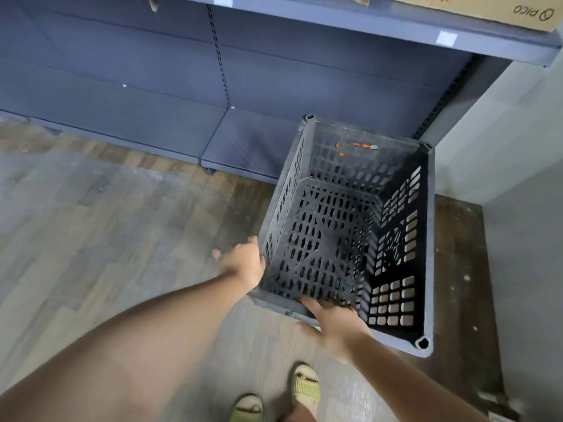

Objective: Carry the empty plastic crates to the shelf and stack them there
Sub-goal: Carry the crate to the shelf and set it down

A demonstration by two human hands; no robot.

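A dark grey perforated plastic crate (pixel 335 233), empty and open side up, stands tall at the right, its far end over the low blue-grey shelf (pixel 243 138). My left hand (pixel 243 263) is against the crate's left wall near the rim; its fingers are hidden behind the wall. On the near rim lies my right hand (pixel 332 324), fingers reaching inside the crate and thumb outside. Whether the crate rests on another crate below is hidden.
An upper shelf (pixel 365 22) overhangs at the top and carries a cardboard box (pixel 487 10). A pale wall (pixel 502 141) closes the right side. Wooden-look floor (pixel 106 223) spreads to the left. My feet in yellow-green sandals (pixel 304 388) stand just behind the crate.
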